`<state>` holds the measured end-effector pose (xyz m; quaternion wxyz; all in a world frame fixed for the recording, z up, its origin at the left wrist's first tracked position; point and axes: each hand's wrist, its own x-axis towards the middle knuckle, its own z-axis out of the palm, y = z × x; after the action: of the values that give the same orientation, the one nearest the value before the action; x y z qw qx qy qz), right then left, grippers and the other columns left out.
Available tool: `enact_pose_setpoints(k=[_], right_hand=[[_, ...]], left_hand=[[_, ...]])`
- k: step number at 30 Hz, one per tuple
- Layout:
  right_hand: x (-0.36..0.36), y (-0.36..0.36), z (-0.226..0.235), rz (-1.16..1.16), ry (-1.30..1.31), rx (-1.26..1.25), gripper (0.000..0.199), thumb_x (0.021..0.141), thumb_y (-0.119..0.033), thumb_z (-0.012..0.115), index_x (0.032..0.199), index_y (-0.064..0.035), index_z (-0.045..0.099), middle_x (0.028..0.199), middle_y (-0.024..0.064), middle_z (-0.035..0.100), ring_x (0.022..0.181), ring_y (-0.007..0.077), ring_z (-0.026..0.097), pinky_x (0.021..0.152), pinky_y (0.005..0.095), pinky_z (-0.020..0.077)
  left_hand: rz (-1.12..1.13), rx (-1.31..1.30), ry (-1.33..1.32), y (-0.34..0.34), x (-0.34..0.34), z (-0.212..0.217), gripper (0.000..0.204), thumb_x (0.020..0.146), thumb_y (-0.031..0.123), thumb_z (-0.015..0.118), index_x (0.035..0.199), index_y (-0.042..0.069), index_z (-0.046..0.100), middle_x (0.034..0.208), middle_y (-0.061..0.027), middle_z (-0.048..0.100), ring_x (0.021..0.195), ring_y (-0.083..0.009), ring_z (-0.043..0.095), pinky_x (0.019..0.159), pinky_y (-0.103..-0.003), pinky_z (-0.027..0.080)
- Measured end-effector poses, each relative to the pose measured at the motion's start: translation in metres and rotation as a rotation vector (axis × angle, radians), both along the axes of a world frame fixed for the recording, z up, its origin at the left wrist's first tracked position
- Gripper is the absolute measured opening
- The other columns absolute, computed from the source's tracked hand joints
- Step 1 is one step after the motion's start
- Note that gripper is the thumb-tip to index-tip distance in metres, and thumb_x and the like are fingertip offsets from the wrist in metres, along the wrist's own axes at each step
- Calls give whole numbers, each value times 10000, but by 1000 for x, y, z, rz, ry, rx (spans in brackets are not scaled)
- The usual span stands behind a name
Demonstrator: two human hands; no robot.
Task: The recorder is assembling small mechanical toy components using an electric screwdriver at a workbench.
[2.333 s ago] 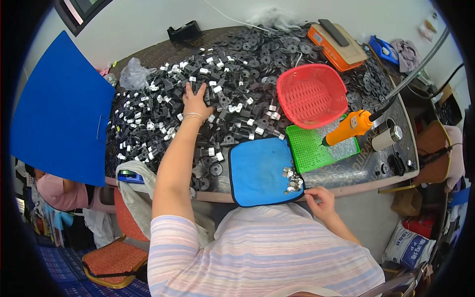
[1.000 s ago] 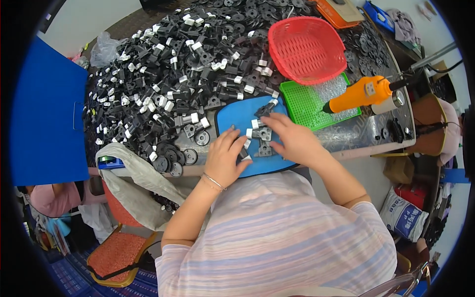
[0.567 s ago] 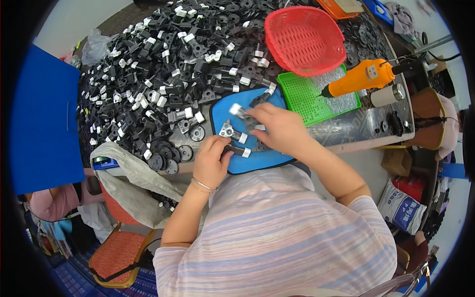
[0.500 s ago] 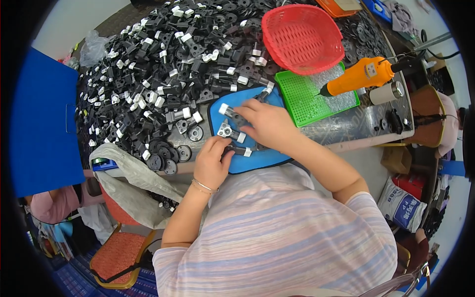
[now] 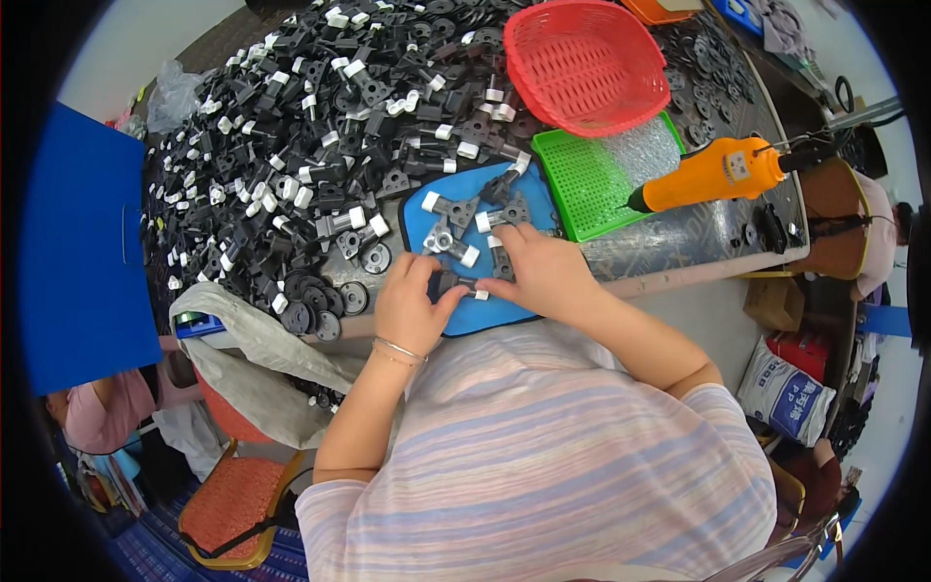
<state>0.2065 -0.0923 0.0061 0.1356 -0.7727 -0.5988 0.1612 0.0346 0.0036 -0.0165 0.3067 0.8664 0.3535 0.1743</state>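
On a blue mat (image 5: 485, 315) with a dark edge, my left hand (image 5: 407, 303) is closed round a black plastic part (image 5: 452, 282) with a white tip, near the mat's front edge. My right hand (image 5: 545, 275) meets it from the right, its thumb at the white tip. Under that hand's fingers stands another black part (image 5: 500, 258), partly covered. Farther up the mat lie several similar parts: one with a metallic-looking round face (image 5: 441, 239), one at the upper left (image 5: 452, 208) and one near the far corner (image 5: 502, 181).
A large heap of black-and-white parts (image 5: 291, 155) covers the left and back of the table. Black discs (image 5: 312, 299) lie at its front. To the right are a green tray (image 5: 582, 194) holding small shiny pieces, a red basket (image 5: 587, 73) and a hanging orange electric screwdriver (image 5: 713, 175).
My right hand has moved down and right off the upper-left part, which now lies uncovered on the mat, and has come to the part at my left hand. The screwdriver sits slightly lower in view.
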Motion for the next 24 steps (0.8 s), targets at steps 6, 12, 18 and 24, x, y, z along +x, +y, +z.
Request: enact_pose_setpoints(k=[6,12,18,24], right_hand=[[10,-8,-1,-63,182,60,468,699,-177,687,1126,-72,528,1003,130,612,831,288,626,685,377,508],[13,-9,-2,157,152,-4,360,701,-119,659,1054,-105,590,1001,91,619,837,287,622,685,378,510],[37,6,12,64,141,131,269,768,-137,634,1036,-119,608,987,58,623,861,284,620,710,382,506],[55,49,4,84,-78,189,180,768,-97,595,943,-107,637,941,55,613,875,280,610,700,385,500]], left_hand=[[-137,-112,-153,-1,-4,-8,269,661,50,720,850,36,529,910,-133,590,832,-322,538,701,-378,441],[-520,470,-250,9,-13,-8,184,659,48,650,818,31,559,960,-118,583,889,-298,549,749,-389,459],[-583,401,-144,8,-35,-2,220,641,71,665,849,51,596,1070,-92,586,1024,-288,539,846,-411,438],[-361,370,-248,9,-6,6,251,676,71,701,903,41,600,1128,-136,550,1040,-342,514,856,-414,425]])
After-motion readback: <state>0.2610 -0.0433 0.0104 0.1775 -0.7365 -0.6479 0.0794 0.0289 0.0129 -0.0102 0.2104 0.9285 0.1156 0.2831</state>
